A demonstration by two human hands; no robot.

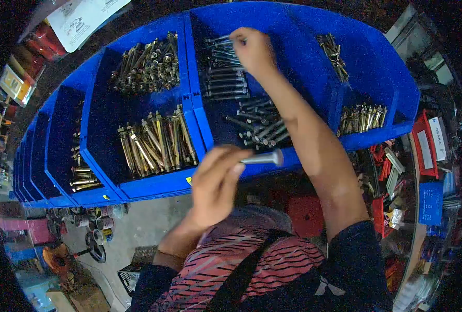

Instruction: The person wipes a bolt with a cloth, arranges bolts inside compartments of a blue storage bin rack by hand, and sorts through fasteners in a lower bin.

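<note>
A large silver bolt point(262, 158), its head toward the right, is held in the closed fingers of my left hand point(215, 182) just in front of the blue bin's front edge. The hand and bolt are slightly blurred. Farther back, my right hand point(254, 52) reaches into the blue bin compartment, thumb and finger pinched at the end of a bolt point(220, 39) at the back of a row. Below that hand, long bolts point(227, 83) lie side by side in a neat stack. Shorter, loose bolts point(262, 122) are heaped nearer the front.
The blue bin's divider point(193, 78) separates these bolts from brass-coloured anchor bolts point(158, 140) on the left. More anchors point(363, 118) lie in the right compartments. A red box point(424, 145) stands at the right, with cluttered shelves around.
</note>
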